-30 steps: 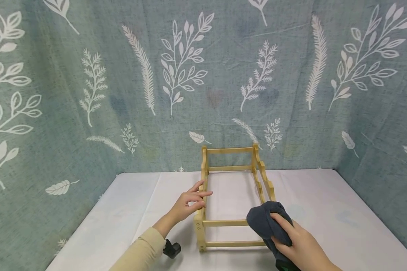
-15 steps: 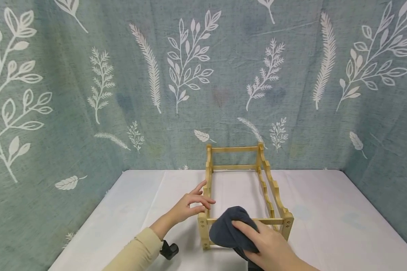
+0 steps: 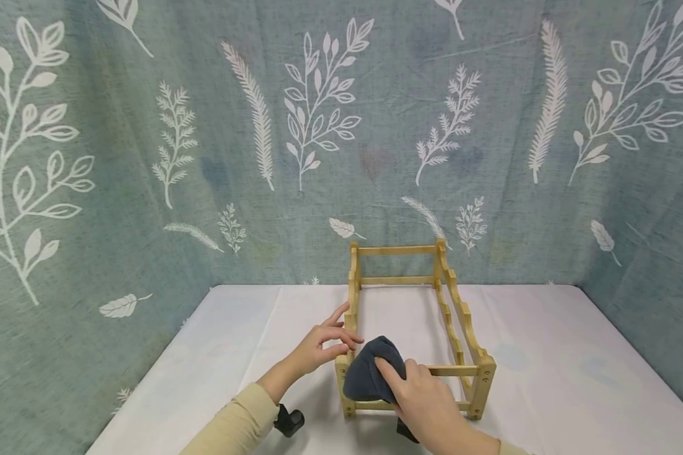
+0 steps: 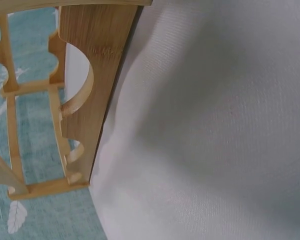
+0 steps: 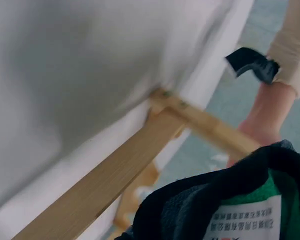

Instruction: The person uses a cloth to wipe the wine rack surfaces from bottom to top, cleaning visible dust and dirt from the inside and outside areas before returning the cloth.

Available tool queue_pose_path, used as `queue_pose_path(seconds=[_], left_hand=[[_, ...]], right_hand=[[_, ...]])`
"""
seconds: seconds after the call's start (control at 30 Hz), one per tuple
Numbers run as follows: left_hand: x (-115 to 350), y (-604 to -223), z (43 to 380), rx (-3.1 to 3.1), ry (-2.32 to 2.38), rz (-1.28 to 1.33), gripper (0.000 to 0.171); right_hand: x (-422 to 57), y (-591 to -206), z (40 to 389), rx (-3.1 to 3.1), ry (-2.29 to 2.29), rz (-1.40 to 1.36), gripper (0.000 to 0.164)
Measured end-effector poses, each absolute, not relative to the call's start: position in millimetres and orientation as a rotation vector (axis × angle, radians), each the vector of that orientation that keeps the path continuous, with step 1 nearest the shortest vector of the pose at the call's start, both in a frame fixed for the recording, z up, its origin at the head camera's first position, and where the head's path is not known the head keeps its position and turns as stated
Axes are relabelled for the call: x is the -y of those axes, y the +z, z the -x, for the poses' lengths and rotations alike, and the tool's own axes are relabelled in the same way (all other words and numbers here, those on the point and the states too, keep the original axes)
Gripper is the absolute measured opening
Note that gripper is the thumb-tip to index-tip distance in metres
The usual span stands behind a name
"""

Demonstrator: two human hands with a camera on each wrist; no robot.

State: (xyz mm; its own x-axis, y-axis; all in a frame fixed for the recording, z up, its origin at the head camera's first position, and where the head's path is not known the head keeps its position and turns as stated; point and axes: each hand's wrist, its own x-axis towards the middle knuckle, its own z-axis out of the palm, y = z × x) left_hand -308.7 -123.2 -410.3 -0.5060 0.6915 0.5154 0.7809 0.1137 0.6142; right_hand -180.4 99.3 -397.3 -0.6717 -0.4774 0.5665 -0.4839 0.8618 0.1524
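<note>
A light wooden rack with scalloped side rails stands lengthwise on the white-covered table. My left hand rests on its left top rail, fingers spread and relaxed, the fingertips lying over the rail. With my right hand I grip a bunched dark blue-grey cloth at the rack's near left corner, covering part of the near crossbars. In the right wrist view the cloth shows a white printed label and some green. The left wrist view shows the rack's scalloped rail low against the table, without the hand.
The white table spreads around the rack. Behind and on both sides hangs a grey-green curtain with white leaf prints. A black wrist-worn device sits under the left forearm.
My right hand has moved left with the cloth, from the rack's near right corner along the near end to its left corner. The left hand stays on the left rail.
</note>
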Motion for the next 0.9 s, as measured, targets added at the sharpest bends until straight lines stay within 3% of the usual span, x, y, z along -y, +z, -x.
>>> queue_pose_path(seconds=[0.63,0.77,0.9], left_hand=[[125.7,-417.4,314.7,2.276,-1.343,1.506,0.016],[126.7,-417.3,316.7,2.322,-1.332,1.522,0.013],[127.7,-418.7,318.2,2.319,-1.313,1.536,0.012]], right_hand=[[-194.9,-389.1,151.9,2.702,-0.050,-0.298,0.065],[-192.4,-383.8,152.2,2.736,0.077,-0.374,0.066],[-171.3,-386.4,152.2,2.558,0.263,-0.713,0.066]])
